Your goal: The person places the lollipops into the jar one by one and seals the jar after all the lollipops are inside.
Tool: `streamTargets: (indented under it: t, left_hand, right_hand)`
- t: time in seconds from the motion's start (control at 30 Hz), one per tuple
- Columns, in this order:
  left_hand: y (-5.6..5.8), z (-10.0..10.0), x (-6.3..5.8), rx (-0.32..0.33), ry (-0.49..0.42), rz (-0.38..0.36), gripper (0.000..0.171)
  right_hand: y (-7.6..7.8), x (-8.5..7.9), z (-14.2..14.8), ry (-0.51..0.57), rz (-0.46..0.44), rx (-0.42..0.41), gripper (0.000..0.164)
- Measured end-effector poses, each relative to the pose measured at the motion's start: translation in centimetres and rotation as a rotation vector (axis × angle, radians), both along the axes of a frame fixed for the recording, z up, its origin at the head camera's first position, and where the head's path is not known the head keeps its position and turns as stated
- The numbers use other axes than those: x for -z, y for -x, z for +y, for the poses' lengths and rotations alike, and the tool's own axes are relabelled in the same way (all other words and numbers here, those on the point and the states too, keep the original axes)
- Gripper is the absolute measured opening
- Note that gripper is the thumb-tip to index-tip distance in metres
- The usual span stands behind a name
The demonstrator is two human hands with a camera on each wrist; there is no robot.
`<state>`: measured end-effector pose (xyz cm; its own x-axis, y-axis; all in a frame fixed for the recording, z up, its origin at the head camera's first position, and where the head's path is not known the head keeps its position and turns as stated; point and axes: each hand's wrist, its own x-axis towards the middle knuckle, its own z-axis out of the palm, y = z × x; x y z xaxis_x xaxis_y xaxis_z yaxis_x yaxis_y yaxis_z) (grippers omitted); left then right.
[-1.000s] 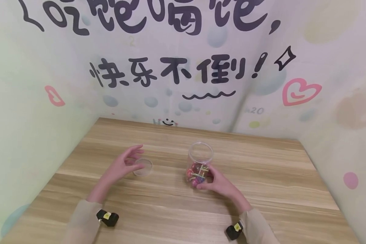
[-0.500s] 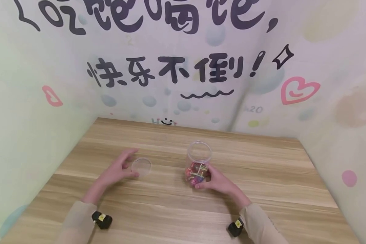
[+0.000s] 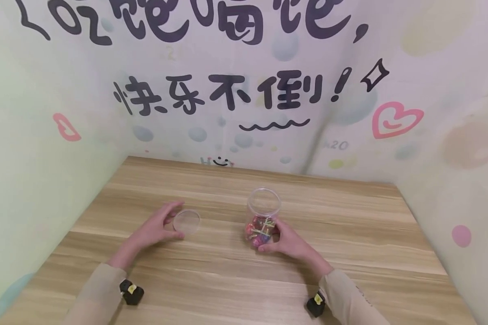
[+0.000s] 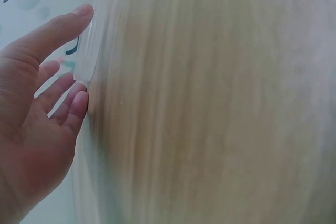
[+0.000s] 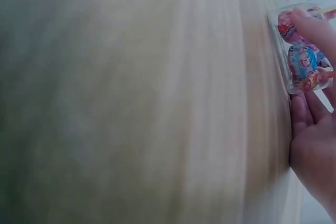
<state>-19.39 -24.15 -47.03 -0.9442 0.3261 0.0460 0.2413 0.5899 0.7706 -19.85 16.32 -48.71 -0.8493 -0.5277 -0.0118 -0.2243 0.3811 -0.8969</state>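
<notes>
A clear plastic jar [image 3: 263, 205] stands lidless on the table, with several wrapped lollipops [image 3: 260, 230] in its lower part. My right hand [image 3: 288, 241] grips the jar low on its right side; in the right wrist view the thumb lies across the jar over the lollipops [image 5: 303, 62]. Off to the left, a round clear lid [image 3: 188, 221] lies flat on the wood. Around its left edge my left hand [image 3: 156, 228] is spread, thumb on the near side and fingers on the far side. In the left wrist view, the lid [image 4: 89, 51] shows between thumb and fingers.
The wood-grain table [image 3: 227, 280] runs back to a white wall [image 3: 211, 135] printed with dark lettering, hearts and bubbles. Side walls stand close at left and right. A black wrist camera [image 3: 132, 292] sits on each sleeve.
My left hand has drawn back left from over the lid and now sits lower beside it, fingers around its edge. My right hand keeps its hold on the jar.
</notes>
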Motion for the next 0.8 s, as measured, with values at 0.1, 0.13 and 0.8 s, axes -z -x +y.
streamTargets:
  t: [0.1, 0.13, 0.8]
  left_hand:
    - [0.0, 0.0, 0.0, 0.011, 0.007, -0.003, 0.097]
    - [0.0, 0.0, 0.0, 0.014, 0.007, -0.005, 0.097]
    - [0.4, 0.2, 0.4, 0.023, 0.008, 0.006, 0.093]
  right_hand:
    - [-0.1, 0.3, -0.1, -0.019, 0.017, 0.032, 0.088]
    - [-0.2, 0.4, -0.2, -0.027, 0.023, 0.046, 0.089]
    - [-2.8, 0.4, -1.6, -0.057, 0.137, 0.304, 0.087]
